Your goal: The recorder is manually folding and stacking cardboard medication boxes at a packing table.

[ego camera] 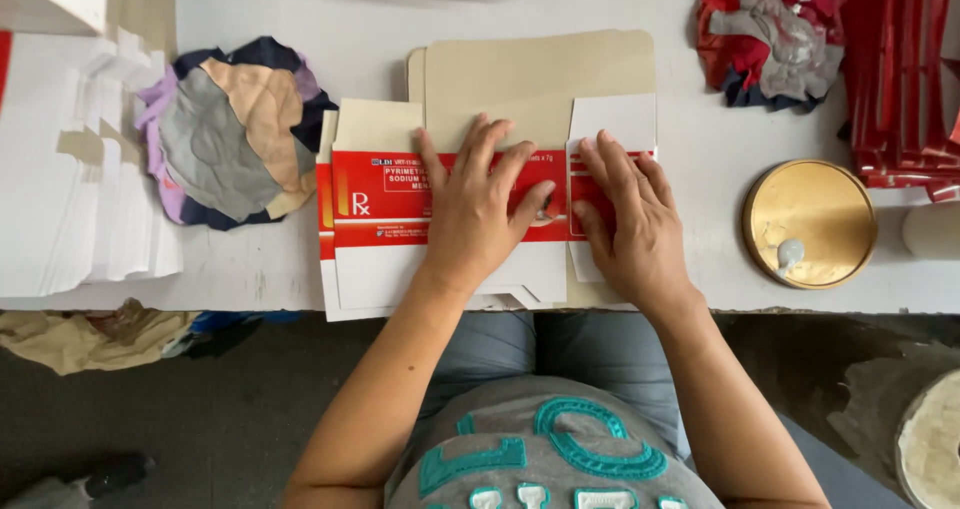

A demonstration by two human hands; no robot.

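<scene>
At the bench's [700,139] near edge, left hand [478,209] and right hand [625,219] press fingers spread flat on a red-and-white flattened carton [385,219], gripping nothing; likely light, thin, creasable card, best taken by its edges.

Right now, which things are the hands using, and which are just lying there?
In use:
left hand
right hand
red and white flat carton
plain card sheet

Lying about:
rag pile
red rag bundle
round gold lid
white carton stack
red carton stack
</scene>
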